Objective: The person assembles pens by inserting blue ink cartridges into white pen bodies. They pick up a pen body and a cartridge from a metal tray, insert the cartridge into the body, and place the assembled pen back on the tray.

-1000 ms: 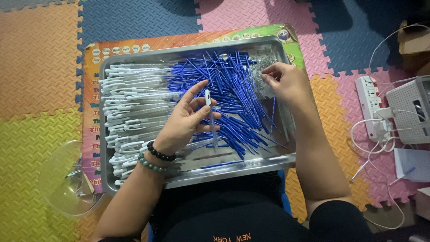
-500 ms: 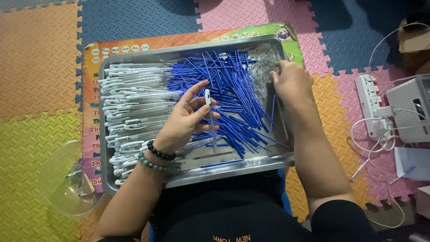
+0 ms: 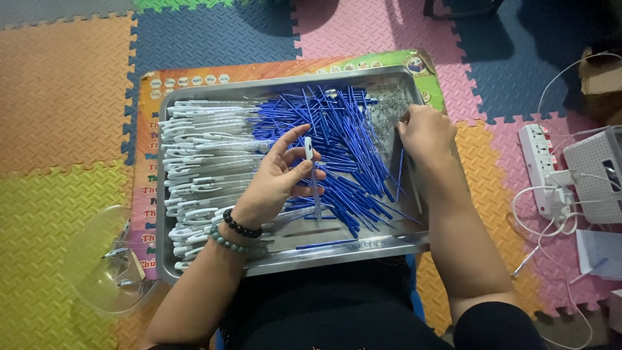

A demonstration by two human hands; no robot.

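A metal tray [image 3: 337, 256] lies on my lap. It holds a pile of white pen barrels [image 3: 201, 155] on the left, a heap of blue refills [image 3: 343, 142] in the middle and a small pile of metal springs [image 3: 385, 107] at the far right. My left hand [image 3: 275, 178] holds a white pen barrel [image 3: 310, 150] upright with a blue refill hanging from it. My right hand [image 3: 424, 129] rests at the springs with its fingers curled down into them; a blue refill [image 3: 400, 175] hangs below it.
A clear plastic bowl [image 3: 103, 262] with a few small parts sits left of the tray. A white power strip [image 3: 541, 165], white cables [image 3: 541, 207] and a white box [image 3: 596, 172] lie at the right on the coloured foam floor mats. A printed poster lies under the tray.
My right hand has moved from above the blue refills down to the springs at the tray's right end. My left hand has kept the pen barrel in place.
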